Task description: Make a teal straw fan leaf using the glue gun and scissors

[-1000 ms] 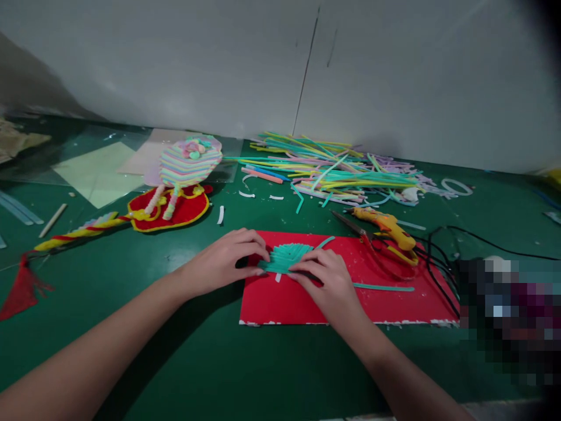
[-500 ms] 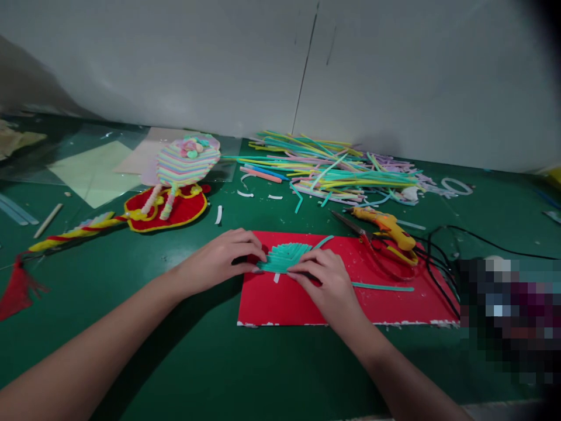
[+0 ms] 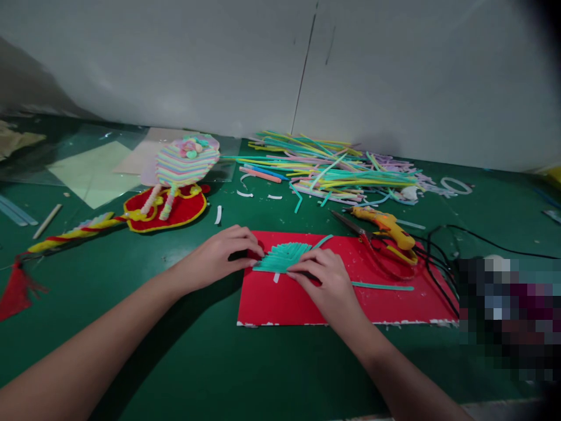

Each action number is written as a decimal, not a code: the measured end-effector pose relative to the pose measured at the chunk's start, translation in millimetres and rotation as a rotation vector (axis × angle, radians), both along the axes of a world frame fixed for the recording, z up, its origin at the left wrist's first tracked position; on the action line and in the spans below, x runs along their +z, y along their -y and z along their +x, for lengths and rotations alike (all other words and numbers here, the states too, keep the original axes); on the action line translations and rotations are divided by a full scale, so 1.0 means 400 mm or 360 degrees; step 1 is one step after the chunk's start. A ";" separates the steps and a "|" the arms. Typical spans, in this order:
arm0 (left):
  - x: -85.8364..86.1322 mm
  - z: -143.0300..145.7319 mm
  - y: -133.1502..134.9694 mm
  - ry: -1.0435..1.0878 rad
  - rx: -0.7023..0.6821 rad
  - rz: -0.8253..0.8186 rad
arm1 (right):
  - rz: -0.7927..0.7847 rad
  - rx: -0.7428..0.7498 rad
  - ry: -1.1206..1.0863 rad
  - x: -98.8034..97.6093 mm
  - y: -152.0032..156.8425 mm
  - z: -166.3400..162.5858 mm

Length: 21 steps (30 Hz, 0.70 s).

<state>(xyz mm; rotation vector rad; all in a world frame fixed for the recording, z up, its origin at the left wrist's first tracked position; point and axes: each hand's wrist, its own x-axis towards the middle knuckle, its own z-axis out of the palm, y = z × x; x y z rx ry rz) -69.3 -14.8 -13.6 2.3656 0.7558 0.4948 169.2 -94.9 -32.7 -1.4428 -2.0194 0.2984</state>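
Note:
A fan-shaped piece of teal pipe cleaners, laid in ridged rows, lies on a red sheet. At its left edge, my left hand has thumb and fingertips closed on the piece. My right hand pinches the lower right edge, its curled fingers covering that side. One teal strand sticks out above my right hand. Another loose teal pipe cleaner lies to its right on the sheet. A small white strip shows just below the fan shape.
Scissors and a yellow glue gun with a black cord lie at the sheet's right. Behind is a pile of colored pipe cleaners. To the left are a striped round craft piece, a red pad and a red tassel.
My left fingertips have shifted slightly left, baring more of the teal piece's lower left corner. My right hand stays in place.

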 end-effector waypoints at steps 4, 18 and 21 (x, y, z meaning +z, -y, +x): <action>-0.008 0.002 0.001 -0.0002 0.0006 0.0054 | -0.0006 0.0011 -0.0014 -0.001 0.000 0.000; -0.015 -0.003 0.001 -0.0094 -0.0079 0.0439 | -0.0021 0.0003 -0.0030 -0.001 0.000 -0.001; -0.016 -0.002 0.003 -0.0093 -0.0092 0.0495 | -0.0016 -0.0001 -0.0026 -0.001 0.000 -0.001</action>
